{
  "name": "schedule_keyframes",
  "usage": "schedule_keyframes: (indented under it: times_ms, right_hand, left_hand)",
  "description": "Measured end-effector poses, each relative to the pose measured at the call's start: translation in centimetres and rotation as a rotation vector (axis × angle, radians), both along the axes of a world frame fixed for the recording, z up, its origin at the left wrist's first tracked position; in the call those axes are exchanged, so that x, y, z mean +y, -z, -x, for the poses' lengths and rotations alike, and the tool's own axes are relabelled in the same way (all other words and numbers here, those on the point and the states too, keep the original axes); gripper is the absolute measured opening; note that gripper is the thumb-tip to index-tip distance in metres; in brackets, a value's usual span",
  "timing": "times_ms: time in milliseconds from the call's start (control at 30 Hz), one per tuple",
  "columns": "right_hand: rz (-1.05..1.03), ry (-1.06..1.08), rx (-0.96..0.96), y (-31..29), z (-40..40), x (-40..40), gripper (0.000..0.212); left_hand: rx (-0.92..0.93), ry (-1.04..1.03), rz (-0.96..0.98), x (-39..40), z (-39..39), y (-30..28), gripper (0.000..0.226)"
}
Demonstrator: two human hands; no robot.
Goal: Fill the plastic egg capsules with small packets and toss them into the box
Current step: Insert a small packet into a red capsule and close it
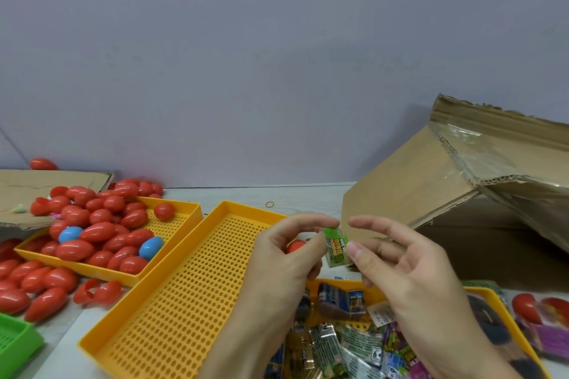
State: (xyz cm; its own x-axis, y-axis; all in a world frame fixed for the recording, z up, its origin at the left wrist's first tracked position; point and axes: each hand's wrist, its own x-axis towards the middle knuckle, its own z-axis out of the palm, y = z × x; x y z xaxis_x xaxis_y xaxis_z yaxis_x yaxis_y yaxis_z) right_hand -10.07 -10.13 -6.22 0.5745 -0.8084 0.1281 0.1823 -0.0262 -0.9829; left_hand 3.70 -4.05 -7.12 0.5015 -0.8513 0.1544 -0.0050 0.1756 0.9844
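A small green packet (336,248) is held in the air between both hands, above an empty yellow perforated tray (172,295). The right hand (409,280) has its grip pinched on the packet's lower edge (thumb in front); the left hand (286,258) pinches its upper left corner, with something red tucked behind its fingers. Below lies a yellow tray of mixed packets (345,348). Left, red and blue egg capsules (101,231) fill another tray. A cardboard box (446,194) stands right on the counter.
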Motion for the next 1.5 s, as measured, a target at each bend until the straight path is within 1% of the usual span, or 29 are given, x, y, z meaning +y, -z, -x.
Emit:
schedule_keyframes:
  times_ms: [67,167,267,333,400,433,533,700,867,967,1067,1200,1300,1367,1400,1467,1500]
  right_hand:
    - [-0.025,-0.010,0.021,0.1,-0.1,-0.1,0.035]
    - [-0.056,-0.008,0.033,0.2,-0.2,-0.3,0.041]
    - [-0.083,-0.020,0.038,0.5,-0.3,-0.4,0.043]
    - [-0.114,-0.041,0.039,0.7,-0.4,-0.5,0.043]
    - [-0.171,-0.063,0.027,1.0,-0.5,-0.7,0.046]
    - [-0.215,-0.074,0.015,1.1,-0.5,-0.8,0.046]
    - [-0.311,-0.119,-0.016,1.0,-0.5,-0.8,0.038]
    - [-0.258,-0.066,-0.033,0.8,-0.2,-0.9,0.034]
    - [-0.229,-0.031,-0.048,0.8,-0.1,-0.9,0.035]
    - [-0.228,-0.018,-0.056,0.9,-0.2,-1.0,0.038]
    - [-0.214,-0.031,-0.032,1.0,-0.3,-1.0,0.039]
    - [-0.203,-0.057,-0.014,1.1,-0.3,-1.0,0.041]
    - [-0.184,-0.044,-0.010,1.0,-0.2,-1.0,0.039]
    - [-0.161,0.005,-0.007,1.0,-0.2,-0.9,0.038]
    - [-0.154,0.040,-0.019,0.9,-0.1,-0.9,0.037]
    - [-0.159,0.106,-0.066,0.7,0.1,-1.0,0.030]
    - [-0.161,0.136,-0.086,0.6,0.1,-0.9,0.027]
  left_hand:
    - [-0.017,-0.015,0.009,-0.1,-0.1,0.1,0.018]
    - [-0.036,-0.026,0.015,-0.1,-0.2,0.3,0.012]
    - [-0.047,-0.022,0.014,-0.1,-0.2,0.4,0.012]
    - [-0.058,-0.020,0.003,0.0,-0.1,0.3,0.017]
    - [-0.060,-0.017,0.007,0.0,-0.1,0.3,0.015]
    - [-0.057,-0.008,0.010,0.0,-0.1,0.3,0.012]
    - [-0.062,0.004,0.007,-0.1,-0.2,0.4,0.019]
    - [-0.091,0.040,-0.005,-0.1,0.1,0.2,0.017]
    - [-0.080,0.072,-0.011,-0.1,0.2,0.1,0.020]
    - [-0.075,0.091,-0.011,-0.1,0.1,0.1,0.016]
    - [-0.067,0.071,-0.009,-0.1,0.1,0.0,0.012]
    - [-0.055,0.045,-0.013,-0.2,0.1,0.0,0.019]
    - [-0.060,0.046,-0.027,-0.1,0.2,-0.1,0.014]
    - [-0.011,0.075,-0.023,0.0,0.3,-0.3,0.011]
    - [0.064,0.099,-0.012,0.0,0.4,-0.5,0.015]
    - [0.272,0.132,0.021,0.1,0.5,-0.9,0.030]
    - [0.347,0.132,0.042,0.1,0.6,-1.1,0.033]
